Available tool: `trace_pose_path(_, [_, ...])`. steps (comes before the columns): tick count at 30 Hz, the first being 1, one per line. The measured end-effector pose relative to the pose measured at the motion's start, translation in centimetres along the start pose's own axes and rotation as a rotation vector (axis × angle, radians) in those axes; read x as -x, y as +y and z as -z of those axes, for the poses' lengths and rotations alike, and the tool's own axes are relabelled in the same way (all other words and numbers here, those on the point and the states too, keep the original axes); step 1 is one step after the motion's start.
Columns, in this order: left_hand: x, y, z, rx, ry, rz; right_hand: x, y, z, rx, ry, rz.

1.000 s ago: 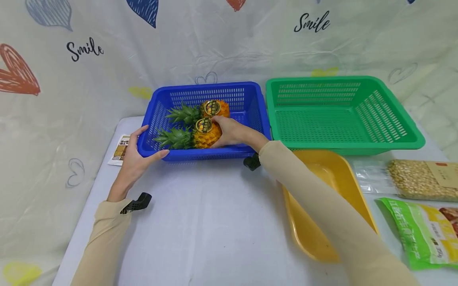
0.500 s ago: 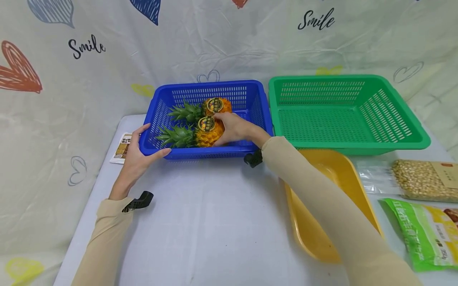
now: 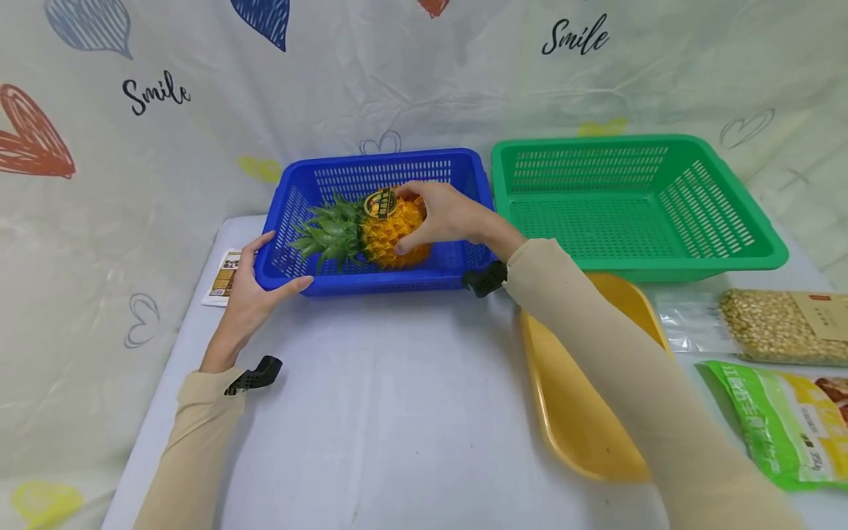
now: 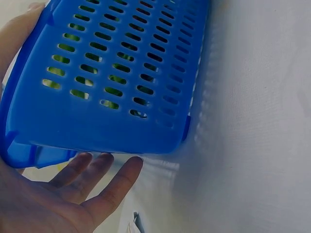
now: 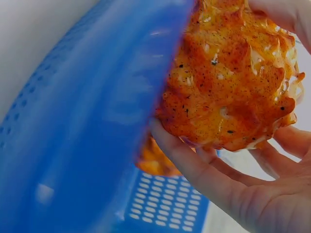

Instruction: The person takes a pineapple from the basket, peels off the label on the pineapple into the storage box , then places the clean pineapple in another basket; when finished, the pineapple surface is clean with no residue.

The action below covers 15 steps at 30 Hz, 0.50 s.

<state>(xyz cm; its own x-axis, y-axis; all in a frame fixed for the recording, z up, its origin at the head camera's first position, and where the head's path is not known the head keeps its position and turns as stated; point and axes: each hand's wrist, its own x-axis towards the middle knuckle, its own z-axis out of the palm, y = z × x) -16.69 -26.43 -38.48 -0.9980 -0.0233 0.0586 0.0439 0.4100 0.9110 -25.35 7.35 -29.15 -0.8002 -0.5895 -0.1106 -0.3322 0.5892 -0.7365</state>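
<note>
While our left hand (image 3: 248, 294) spreads against the blue basket (image 3: 391, 280) at upper centre-left, our right grip (image 3: 450, 213), half-closed, holds one pineapple (image 3: 384, 239) raised in it, not yet released, a second pineapple (image 5: 158, 163) lying beneath.

Reads as a staged tabletop recording set; can't tell if home, lab or shop, the room beyond is hidden. Evidence: pale printed sheet (image 3: 437, 81) hanging behind the blue basket (image 3: 391, 282) and along its left side, hearts (image 3: 49, 153) and "Smile" lettering on it. White-covered table (image 3: 397, 412) under and in front of the basket. Shop-type goods: pineapple (image 3: 387, 239) inside it, small packet (image 3: 222, 278) just left of it, green basket (image 3: 662, 269) right beside it, yellow tray (image 3: 586, 427) front-right, grain bag (image 3: 762, 324) and green food packet (image 3: 762, 434) farther right. Body-worn wrist camera (image 3: 263, 373) in front of it.
</note>
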Motion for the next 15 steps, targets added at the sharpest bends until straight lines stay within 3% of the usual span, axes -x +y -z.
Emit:
trace_pose_path(8, [-0.1,0.0,0.0,-0.006,-0.003,-0.005,2.8,-0.6,2.3,0.056,0.106,0.008])
trace_pose_path(15, [-0.1,-0.2,0.0,-0.024,-0.001,0.000,5.7,-1.7,2.6,0.065,0.123,0.107])
